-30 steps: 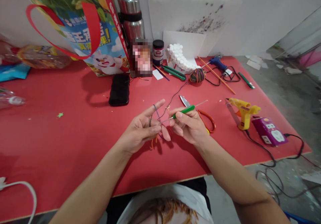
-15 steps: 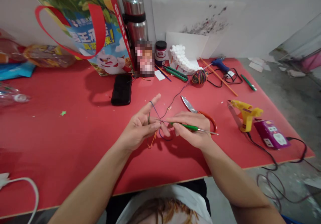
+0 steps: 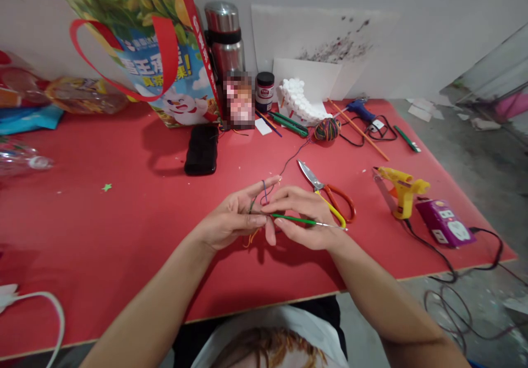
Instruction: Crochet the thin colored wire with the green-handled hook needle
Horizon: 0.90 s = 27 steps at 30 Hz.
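Head view: the left index finger (image 3: 266,185) has tipped towards the right hand (image 3: 307,217), bringing its looped yarn (image 3: 264,191) nearer the green-handled hook (image 3: 295,219). The left hand (image 3: 226,220) pinches yarn, index extended; the right is mostly closed, pinching the hook, its working tip hidden. Beyond lies 1 yarn ball (image 3: 327,130), beside the green cutter (image 3: 290,124).

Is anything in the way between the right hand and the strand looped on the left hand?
Nothing visible stands in the way. The right hand holds the green hook up to the left hand, near the strand; the scissors lie beyond the right hand. The hook's tip is unclear.
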Each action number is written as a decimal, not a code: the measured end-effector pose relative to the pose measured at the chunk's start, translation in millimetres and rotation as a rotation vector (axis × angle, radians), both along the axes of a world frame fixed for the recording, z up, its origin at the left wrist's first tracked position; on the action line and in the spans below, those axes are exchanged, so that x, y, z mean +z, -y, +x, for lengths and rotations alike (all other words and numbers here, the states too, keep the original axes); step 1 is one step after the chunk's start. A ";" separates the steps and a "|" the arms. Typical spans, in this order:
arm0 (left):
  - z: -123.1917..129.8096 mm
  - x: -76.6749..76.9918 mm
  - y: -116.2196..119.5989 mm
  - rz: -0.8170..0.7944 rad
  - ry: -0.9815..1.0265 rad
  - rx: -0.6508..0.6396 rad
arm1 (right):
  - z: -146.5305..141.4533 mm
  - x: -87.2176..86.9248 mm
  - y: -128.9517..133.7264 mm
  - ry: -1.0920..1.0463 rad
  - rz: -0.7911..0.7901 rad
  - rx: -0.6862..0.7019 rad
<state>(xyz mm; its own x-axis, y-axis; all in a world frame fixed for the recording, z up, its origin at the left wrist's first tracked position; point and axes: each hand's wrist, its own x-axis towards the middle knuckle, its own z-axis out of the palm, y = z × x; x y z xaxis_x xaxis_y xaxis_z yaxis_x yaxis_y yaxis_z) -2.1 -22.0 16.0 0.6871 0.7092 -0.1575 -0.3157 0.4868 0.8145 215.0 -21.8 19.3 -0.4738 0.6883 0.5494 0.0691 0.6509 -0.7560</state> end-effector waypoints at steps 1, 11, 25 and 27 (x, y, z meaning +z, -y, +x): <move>-0.4 -0.9 -0.3 -0.007 0.005 -0.008 | -0.8 -0.6 0.3 0.006 0.017 -0.016; 0.4 -1.0 -4.1 -0.151 0.063 0.004 | 2.2 -7.7 -1.2 0.117 0.138 -0.042; 14.5 -5.3 -1.5 -0.065 0.043 0.251 | -12.7 -16.3 11.6 0.097 0.101 -0.354; 15.6 -4.0 -0.9 -0.036 0.023 0.263 | -14.2 -15.7 12.1 0.082 0.099 -0.382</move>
<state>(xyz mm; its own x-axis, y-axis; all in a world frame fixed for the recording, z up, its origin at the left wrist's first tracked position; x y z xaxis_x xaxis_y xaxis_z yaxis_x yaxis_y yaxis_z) 13.5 -21.1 12.0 0.4839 0.8581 -0.1719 -0.4535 0.4139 0.7894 200.8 -33.9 3.6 -0.2391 0.7691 0.5926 0.3773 0.6360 -0.6732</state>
